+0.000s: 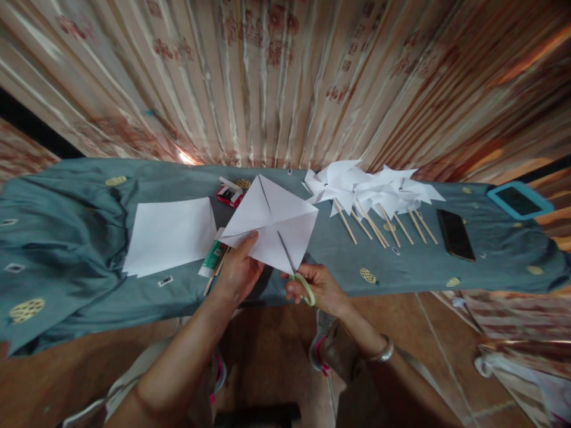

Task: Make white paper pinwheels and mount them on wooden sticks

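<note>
My left hand [243, 266] grips a white square sheet of paper [279, 205] by its near left edge, thumb on top. Slits run from some of the sheet's corners toward its middle. My right hand [319, 288] is closed around the pale green handles of a pair of scissors [304, 289]. The scissors' blade lies over the paper at its near corner, pointing toward the centre. Beside my left hand are a green and white glue stick [213, 255] and thin wooden sticks [217, 270], partly hidden by the hand.
White paper sheets [169, 238] lie at the left, near a small red box [229, 193]. Several paper pinwheels [379, 187] on sticks lie right of centre. A phone [455, 235] and a blue-framed tablet [520, 200] rest farther right on the teal cloth [339, 279]. A curtain [267, 89] hangs behind.
</note>
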`<state>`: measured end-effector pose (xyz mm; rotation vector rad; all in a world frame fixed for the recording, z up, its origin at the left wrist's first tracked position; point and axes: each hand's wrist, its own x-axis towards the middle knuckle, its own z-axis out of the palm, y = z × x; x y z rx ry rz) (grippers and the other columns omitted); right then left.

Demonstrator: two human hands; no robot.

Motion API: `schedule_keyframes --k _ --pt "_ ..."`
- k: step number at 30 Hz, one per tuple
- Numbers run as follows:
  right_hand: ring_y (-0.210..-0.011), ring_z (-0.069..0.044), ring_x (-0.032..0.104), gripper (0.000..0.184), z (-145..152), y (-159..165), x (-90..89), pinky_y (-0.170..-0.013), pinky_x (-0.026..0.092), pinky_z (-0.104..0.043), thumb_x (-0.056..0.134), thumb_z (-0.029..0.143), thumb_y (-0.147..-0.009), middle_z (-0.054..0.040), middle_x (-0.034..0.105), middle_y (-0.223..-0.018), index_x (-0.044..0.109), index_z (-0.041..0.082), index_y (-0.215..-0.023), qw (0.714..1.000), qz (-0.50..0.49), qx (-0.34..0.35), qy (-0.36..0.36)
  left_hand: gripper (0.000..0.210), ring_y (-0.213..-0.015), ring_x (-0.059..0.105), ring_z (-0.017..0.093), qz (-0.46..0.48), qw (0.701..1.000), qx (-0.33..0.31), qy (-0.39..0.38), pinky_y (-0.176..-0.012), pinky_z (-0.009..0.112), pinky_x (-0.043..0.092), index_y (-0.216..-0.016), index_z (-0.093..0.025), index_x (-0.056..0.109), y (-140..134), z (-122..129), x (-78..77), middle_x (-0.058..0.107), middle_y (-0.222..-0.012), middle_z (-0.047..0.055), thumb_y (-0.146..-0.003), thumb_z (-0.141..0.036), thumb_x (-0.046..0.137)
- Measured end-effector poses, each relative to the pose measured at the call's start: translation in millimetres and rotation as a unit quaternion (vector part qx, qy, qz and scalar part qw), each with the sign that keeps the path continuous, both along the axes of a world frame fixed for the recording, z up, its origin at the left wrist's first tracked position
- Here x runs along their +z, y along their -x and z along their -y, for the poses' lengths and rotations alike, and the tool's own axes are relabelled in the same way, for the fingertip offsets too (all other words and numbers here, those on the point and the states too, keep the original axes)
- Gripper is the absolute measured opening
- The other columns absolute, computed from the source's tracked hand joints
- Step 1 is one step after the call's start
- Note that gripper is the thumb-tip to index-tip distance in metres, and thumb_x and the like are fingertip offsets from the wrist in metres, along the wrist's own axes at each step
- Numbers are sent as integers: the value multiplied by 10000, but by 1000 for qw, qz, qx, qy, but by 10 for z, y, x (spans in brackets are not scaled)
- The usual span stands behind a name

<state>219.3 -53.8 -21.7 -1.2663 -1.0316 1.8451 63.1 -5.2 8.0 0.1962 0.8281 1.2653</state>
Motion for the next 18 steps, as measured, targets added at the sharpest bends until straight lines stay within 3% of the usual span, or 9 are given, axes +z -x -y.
schedule_keyframes --k 11,18 --pt "-458 -73 545 423 -6 -9 43 -436 427 -182 873 508 -529 31 645 -562 673 162 -670 1000 21 7 -18 282 -714 685 125 3 1000 -13 0 -676 205 550 -1082 -143 661 -12 24 0 757 -915 32 -843 -50 542" --pt "-426 -70 530 448 -10 15 63 -408 397 -170 886 530 -471 32 629 -491 665 165 -605 1000 23 -7 -10 350 -822 709 154 -14 1000 -12 -4 -727 222 557 -1130 -199 659 -25 33 -12 767 -934 29 -834 -57 538"
